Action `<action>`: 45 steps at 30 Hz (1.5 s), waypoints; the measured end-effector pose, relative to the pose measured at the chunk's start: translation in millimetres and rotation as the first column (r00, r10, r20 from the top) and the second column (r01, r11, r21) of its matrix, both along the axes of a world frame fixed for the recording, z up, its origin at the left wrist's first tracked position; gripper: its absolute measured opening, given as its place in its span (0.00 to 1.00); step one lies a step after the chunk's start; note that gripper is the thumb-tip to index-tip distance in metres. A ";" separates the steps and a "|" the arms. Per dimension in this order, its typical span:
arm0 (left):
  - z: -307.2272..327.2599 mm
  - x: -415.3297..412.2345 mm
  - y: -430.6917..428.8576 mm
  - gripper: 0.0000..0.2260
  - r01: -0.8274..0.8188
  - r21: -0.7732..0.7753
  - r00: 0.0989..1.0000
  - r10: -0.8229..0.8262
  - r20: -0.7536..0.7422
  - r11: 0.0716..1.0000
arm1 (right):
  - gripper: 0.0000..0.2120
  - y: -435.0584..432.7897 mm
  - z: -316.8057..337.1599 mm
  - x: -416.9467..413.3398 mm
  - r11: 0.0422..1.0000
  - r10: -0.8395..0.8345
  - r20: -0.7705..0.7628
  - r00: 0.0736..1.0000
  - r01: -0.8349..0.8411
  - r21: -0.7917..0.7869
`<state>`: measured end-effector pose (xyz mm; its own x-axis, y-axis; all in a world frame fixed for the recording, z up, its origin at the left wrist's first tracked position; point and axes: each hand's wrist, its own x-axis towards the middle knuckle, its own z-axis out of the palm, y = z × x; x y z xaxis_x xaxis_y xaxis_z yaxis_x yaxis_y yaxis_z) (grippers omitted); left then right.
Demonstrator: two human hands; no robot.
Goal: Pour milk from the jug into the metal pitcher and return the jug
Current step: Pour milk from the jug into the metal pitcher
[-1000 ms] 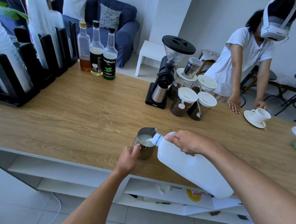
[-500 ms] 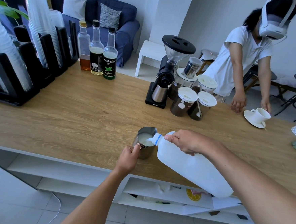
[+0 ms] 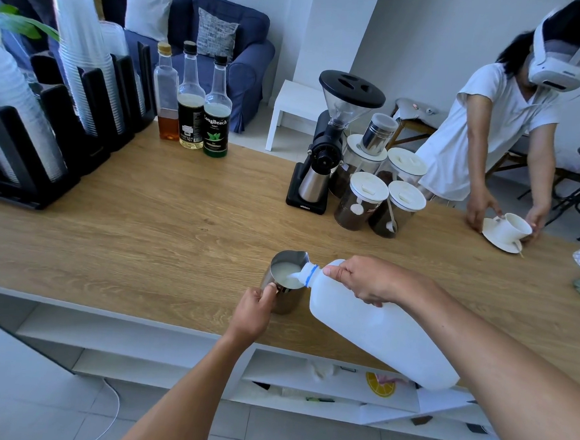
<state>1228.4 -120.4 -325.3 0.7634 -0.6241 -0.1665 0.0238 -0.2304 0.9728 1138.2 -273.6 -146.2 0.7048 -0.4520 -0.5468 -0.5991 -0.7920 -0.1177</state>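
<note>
Hands, two, both occupied and both staying where they were half a second ago and a second ago. Right hand (image 3: pixel 368 280) is closing fully around the handle near the neck of the milk jug (image 3: pixel 380 332), holding it tilted with its base raised toward the person and hanging past the near edge of the counter (image 3: pixel 143 230). Jug mouth, ringed by a blue collar, is resting over or just on the near rim of the metal pitcher (image 3: pixel 286 281); contact cannot be told. Left hand (image 3: pixel 253 311) is gripping the pitcher's handle at its near side, thumb on top, steadying the vessel as it is standing upright on the counter close to the near edge. Change since the earlier pictures: very slight in the hands and jug; milk is continuing to run in a white tongue from the mouth, and the white surface inside the pitcher is appearing much the same, roughly mid-height or a little above, judged loosely. Meaning for the task: pour is still under way, fill is probably nearing enough, and righting the jug and returning it are not yet done. Further out: coffee grinder (image 3: pixel 328 147) and lidded jars are standing well apart at the far side. Another person at the far right edge is now taking a cup and saucer (image 3: pixel 507 230) in both hands.
</note>
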 end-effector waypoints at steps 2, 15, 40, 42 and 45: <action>-1.1 0.1 1.1 0.19 0.000 -0.004 1.000 0.000 0.003 1.000 | 0.19 -0.9 -1.1 0.8 1.000 0.000 -0.009 1.000 0.000 -0.007; -0.7 0.2 -0.7 0.19 0.001 -0.029 1.000 0.000 0.009 1.000 | 0.18 -1.2 -0.8 1.9 0.999 0.030 -0.027 0.999 -0.031 -0.018; -2.7 0.4 -0.7 0.21 0.005 -0.036 1.000 -0.004 0.017 0.999 | 0.19 -4.0 -1.9 2.5 0.999 0.036 -0.031 0.999 -0.037 -0.012; -2.1 0.2 -0.6 0.21 0.005 -0.033 1.000 -0.004 0.016 0.999 | 0.19 -1.7 -0.3 1.9 0.999 0.036 -0.034 0.999 -0.037 -0.013; -1.6 0.0 -0.6 0.20 -0.002 -0.034 1.000 0.002 0.006 0.999 | 0.20 0.2 1.1 1.6 0.999 0.025 -0.033 0.999 -0.026 -0.020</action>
<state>1228.4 -121.0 -326.9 0.7657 -0.6277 -0.1402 0.0182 -0.1968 0.9803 1139.8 -273.4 -145.1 0.6982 -0.4455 -0.5605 -0.5818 -0.8092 -0.0816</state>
